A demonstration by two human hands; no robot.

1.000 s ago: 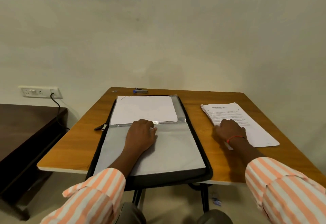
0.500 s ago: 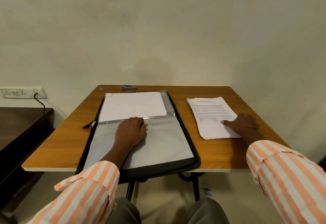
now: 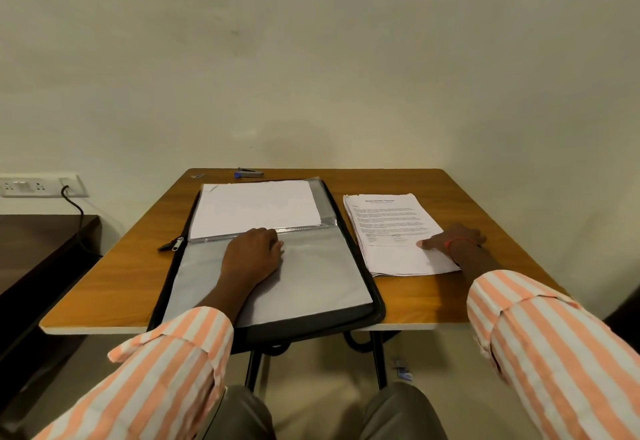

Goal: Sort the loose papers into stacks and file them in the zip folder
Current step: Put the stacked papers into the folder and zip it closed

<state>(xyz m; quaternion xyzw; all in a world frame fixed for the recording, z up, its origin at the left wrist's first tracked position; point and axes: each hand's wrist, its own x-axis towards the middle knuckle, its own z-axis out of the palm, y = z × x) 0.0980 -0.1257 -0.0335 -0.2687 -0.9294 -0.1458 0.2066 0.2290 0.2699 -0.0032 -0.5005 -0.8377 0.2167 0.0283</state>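
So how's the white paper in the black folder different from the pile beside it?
The blank-looking white sheet lies inside the black zip folder; the printed paper pile lies on the wooden table. The right hand touches the pile, not the sheet. Both lie flat.

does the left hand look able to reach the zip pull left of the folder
Probably yes. The left hand rests on the open folder, and the zip pull lies close to its left on the table with nothing between them.

Print on the paper stack [image 3: 394, 231] is illegible.
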